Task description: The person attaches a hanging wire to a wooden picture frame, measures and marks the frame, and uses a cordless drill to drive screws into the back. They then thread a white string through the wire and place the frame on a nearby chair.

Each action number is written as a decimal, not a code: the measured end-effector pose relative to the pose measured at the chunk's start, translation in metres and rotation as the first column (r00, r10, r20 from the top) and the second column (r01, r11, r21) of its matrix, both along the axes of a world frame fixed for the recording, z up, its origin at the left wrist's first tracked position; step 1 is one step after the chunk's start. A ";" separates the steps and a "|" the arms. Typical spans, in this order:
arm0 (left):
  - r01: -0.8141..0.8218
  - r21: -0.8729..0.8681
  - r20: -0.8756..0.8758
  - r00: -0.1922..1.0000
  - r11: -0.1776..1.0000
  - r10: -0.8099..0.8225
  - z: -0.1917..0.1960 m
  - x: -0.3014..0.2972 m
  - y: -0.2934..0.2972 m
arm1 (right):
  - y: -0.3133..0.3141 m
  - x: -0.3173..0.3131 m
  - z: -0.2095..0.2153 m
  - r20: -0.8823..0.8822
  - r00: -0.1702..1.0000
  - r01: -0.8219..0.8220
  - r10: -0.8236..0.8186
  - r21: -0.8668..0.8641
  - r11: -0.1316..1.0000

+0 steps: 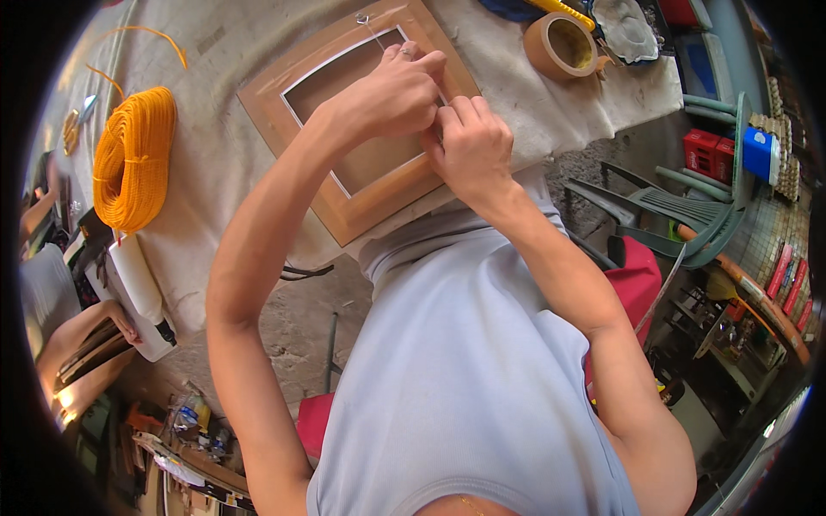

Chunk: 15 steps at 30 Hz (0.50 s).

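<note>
A brown wooden picture frame (387,198) with a white inner edge lies tilted on the cloth-covered table (219,172) before me. Over its upper right part, my left hand (396,96) is closed, fingers bent and pinched. My right hand (475,142) is closed too, beside the left at the frame's right side, the two nearly touching. A thin wire (375,34) runs from a small metal ring (363,19) at the frame's top edge toward my left fingers. What either hand pinches is hidden behind the fingers.
An orange rope coil (133,163) sits left, above a white roll (136,279). At the upper right stands a brown tape roll (559,47). A green plastic chair (680,215) is beyond the table's right edge. Another person's hand (120,322) shows at far left.
</note>
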<state>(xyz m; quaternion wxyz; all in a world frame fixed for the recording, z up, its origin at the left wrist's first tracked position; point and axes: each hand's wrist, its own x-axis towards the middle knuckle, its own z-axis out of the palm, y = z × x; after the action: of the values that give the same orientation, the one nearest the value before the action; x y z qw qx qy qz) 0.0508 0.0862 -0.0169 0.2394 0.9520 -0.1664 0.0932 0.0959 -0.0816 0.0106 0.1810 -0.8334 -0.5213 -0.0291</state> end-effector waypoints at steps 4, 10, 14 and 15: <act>0.019 -0.007 -0.035 0.999 1.000 -0.020 0.003 0.000 0.001 | -0.002 0.002 -0.002 0.026 0.999 -0.030 0.029 0.008 1.000; -0.022 -0.086 -0.190 0.982 0.996 0.005 0.012 -0.003 0.007 | -0.002 0.006 0.000 -0.136 0.990 -0.048 0.044 -0.028 0.998; -0.054 -0.248 -0.256 0.967 0.967 -0.012 0.012 -0.009 0.013 | -0.008 0.002 0.018 -0.577 0.806 0.112 -0.135 -0.076 0.991; -0.047 -0.267 -0.231 0.973 0.963 -0.016 0.010 -0.010 0.014 | -0.010 0.004 0.020 -0.682 0.716 0.146 -0.147 -0.060 0.987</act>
<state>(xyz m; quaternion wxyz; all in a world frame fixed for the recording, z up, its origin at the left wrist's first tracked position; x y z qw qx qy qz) 0.0409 0.1001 -0.0073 0.3841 0.9160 -0.1157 0.0054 0.0998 -0.0917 0.0303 0.3566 -0.8242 -0.3504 0.2660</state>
